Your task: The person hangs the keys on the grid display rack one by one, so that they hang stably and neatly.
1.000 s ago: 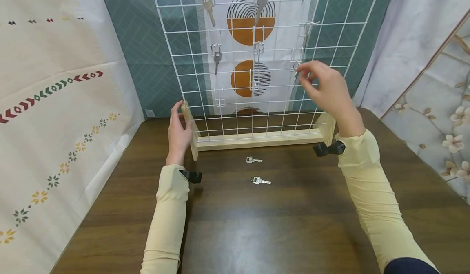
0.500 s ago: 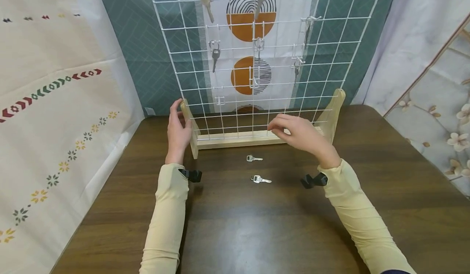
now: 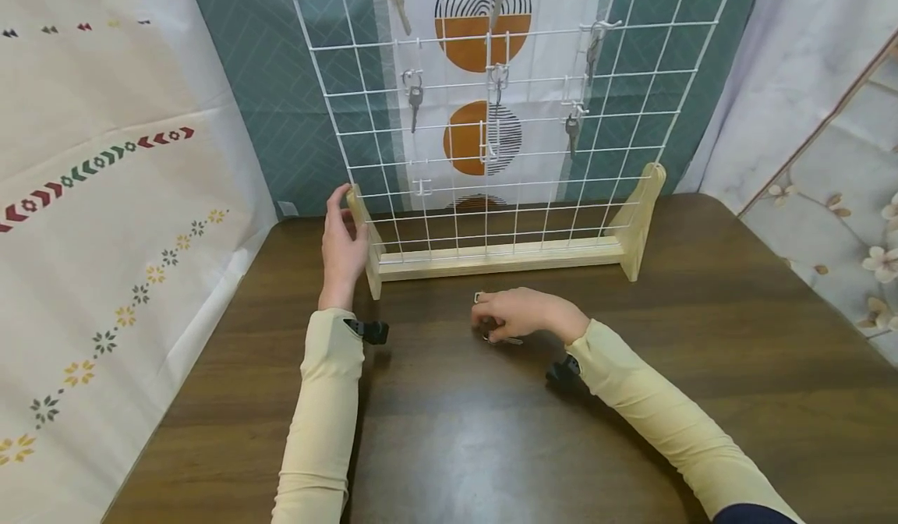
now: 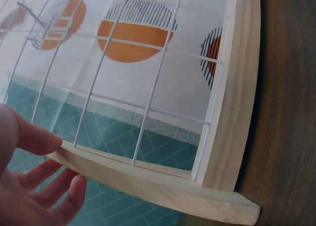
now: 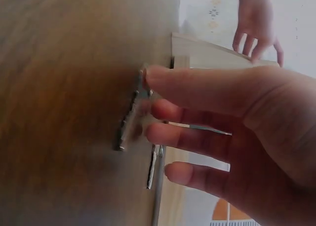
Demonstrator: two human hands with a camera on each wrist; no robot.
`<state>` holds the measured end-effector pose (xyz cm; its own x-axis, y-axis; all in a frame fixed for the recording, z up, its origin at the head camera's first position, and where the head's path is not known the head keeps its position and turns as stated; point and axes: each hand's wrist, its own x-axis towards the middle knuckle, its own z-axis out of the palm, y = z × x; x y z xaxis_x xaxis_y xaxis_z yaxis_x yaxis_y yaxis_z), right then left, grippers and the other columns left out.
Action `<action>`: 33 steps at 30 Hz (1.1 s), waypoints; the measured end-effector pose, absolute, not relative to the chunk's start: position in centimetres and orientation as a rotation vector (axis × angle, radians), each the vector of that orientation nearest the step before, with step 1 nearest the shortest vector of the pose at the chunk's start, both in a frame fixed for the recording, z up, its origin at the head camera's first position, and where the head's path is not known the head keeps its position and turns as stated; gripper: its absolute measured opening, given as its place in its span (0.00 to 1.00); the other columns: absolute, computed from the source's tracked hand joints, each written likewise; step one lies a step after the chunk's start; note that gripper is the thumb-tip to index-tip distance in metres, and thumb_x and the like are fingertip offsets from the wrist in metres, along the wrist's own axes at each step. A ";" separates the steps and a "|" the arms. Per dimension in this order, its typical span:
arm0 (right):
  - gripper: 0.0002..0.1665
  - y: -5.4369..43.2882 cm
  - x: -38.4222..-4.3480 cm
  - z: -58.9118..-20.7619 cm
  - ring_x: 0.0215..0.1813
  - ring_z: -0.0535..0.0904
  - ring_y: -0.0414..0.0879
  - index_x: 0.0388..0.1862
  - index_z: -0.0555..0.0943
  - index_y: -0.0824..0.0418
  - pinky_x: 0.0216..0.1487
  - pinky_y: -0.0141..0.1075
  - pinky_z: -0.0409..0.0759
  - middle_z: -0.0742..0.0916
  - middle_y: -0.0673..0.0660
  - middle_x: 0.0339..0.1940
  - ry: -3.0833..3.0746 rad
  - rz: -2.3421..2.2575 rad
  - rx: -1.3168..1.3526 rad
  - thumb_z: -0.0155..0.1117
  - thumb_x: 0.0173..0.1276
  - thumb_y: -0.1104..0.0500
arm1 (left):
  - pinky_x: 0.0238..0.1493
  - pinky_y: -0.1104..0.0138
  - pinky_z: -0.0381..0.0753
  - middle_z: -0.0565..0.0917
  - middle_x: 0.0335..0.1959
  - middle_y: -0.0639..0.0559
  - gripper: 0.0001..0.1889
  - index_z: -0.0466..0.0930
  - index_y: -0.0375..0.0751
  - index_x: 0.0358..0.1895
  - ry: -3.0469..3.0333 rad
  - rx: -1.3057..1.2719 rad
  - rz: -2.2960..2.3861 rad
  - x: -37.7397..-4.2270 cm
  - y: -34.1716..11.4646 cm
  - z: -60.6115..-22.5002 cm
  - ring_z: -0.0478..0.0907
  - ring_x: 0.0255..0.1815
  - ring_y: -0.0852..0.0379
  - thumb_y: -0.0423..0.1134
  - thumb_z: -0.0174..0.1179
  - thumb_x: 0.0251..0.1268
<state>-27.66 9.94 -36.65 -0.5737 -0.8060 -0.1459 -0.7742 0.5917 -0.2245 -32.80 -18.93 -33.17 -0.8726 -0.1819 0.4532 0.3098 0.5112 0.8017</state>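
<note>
My left hand (image 3: 344,247) grips the left wooden upright (image 3: 366,235) of a white wire grid rack. In the left wrist view its thumb lies on one face of that wood, with the fingers curled at the other. Low over the table, my right hand (image 3: 522,311) has its thumb and fingertips at the ring end of the nearer silver key (image 5: 128,119), and seems to pinch it; blur and the fingers partly hide this. A second silver key (image 3: 479,297) lies just behind, mostly covered by the hand in the head view.
The wire grid (image 3: 456,220) stands on a wooden base bar (image 3: 505,259). Several keys hang from its hooks, among them one (image 3: 415,97) at left and one (image 3: 572,128) at right. A bare hook (image 3: 421,187) sits low on the left. Brown tabletop (image 3: 435,430) lies in front.
My right hand has come down from the key hanging at the grid's right side to the keys on the table. My left hand has kept its place on the upright.
</note>
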 end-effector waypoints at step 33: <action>0.02 13.3 -28.9 -24.7 0.30 0.75 0.44 0.39 0.77 0.59 0.34 0.39 0.74 0.82 0.52 0.29 3.118 -0.461 -1.346 0.56 0.71 0.64 | 0.53 0.46 0.75 0.71 0.60 0.39 0.35 0.54 0.65 0.73 -2.265 -0.102 -1.345 -32.7 -19.0 -33.2 0.74 0.56 0.40 0.28 0.51 0.69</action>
